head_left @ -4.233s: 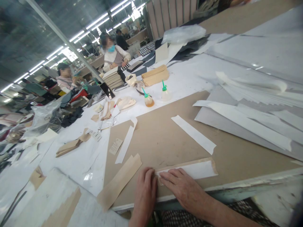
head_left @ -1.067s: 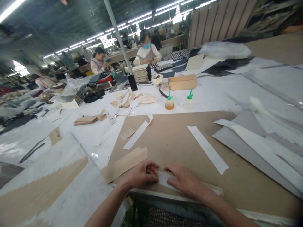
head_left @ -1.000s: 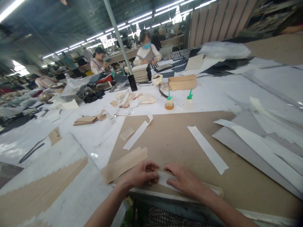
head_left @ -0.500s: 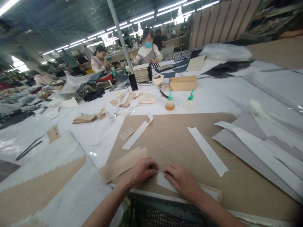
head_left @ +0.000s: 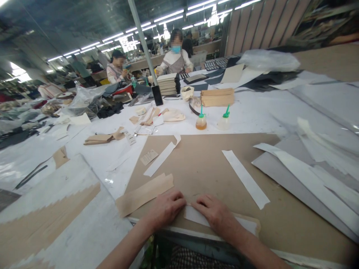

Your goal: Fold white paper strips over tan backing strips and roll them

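Both my hands rest at the near edge of a brown cardboard sheet (head_left: pixel 204 168). My left hand (head_left: pixel 166 207) has its fingers curled onto the left end of a white strip backed with tan material (head_left: pixel 246 225). My right hand (head_left: pixel 215 215) lies flat on that same strip, fingers together, pressing it down. The two hands almost touch at the fingertips. A tan strip (head_left: pixel 144 194) lies just left of my left hand.
Loose white strips (head_left: pixel 245 178) (head_left: pixel 161 158) lie on the cardboard. Two glue bottles with green nozzles (head_left: pixel 201 121) (head_left: pixel 223 121) stand behind it, then a tan stack (head_left: pixel 217 97). Grey sheets with white strips (head_left: pixel 308 168) fill the right. Two people work at the far side.
The view has swung upward since the oldest frame. My left hand went from flat to curled at the strip's end. Over the last second both hands have barely shifted.
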{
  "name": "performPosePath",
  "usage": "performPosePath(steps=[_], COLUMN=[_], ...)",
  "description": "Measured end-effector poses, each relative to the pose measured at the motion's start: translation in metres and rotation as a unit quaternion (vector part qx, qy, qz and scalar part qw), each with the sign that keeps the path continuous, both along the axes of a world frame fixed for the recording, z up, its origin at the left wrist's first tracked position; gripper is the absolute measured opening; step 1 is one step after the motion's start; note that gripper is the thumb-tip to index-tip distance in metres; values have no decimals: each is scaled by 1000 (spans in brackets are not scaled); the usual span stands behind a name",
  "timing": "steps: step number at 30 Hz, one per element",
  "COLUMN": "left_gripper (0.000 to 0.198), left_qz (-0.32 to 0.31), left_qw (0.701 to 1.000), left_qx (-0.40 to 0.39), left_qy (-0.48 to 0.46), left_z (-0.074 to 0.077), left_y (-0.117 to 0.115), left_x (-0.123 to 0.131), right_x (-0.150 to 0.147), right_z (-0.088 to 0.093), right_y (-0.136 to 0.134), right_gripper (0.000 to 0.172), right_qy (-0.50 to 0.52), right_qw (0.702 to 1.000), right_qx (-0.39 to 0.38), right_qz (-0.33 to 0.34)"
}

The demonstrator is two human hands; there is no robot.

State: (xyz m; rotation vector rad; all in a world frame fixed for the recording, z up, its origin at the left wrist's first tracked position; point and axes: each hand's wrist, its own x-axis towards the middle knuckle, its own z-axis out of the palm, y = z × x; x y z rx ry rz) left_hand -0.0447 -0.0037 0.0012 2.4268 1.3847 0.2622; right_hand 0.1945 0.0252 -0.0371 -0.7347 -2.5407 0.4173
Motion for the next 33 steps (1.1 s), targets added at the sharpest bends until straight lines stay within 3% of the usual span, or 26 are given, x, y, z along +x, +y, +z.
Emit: performPosePath(steps=[6, 11, 14, 23, 29, 33], left_gripper=[24, 22, 21, 13, 31, 27], left_qz=[-24, 86, 119, 42, 44, 25], left_qw=[998, 991, 986, 991, 990, 992], left_qx=[51, 100, 107, 77, 76, 87], left_qy=[38, 31, 48, 104, 107, 90], left_z=[6, -1, -6, -4, -9, -9], left_y=[-19, -27, -24, -25, -28, -27], left_x=[8, 23, 32, 46, 52, 56], right_x=[-1, 0, 0, 20, 54, 69], right_z=[5, 11, 11, 2, 4, 3], right_y=[-2, -6, -6, 0, 1, 0], right_gripper=[21, 25, 25, 28, 31, 33], right_qy=[-26, -40, -43, -33, -26, -28], right_qw=[997, 995, 995, 998, 999, 999], right_qx=[59, 83, 87, 59, 32, 21], right_qz=[39, 43, 36, 8, 11, 18])
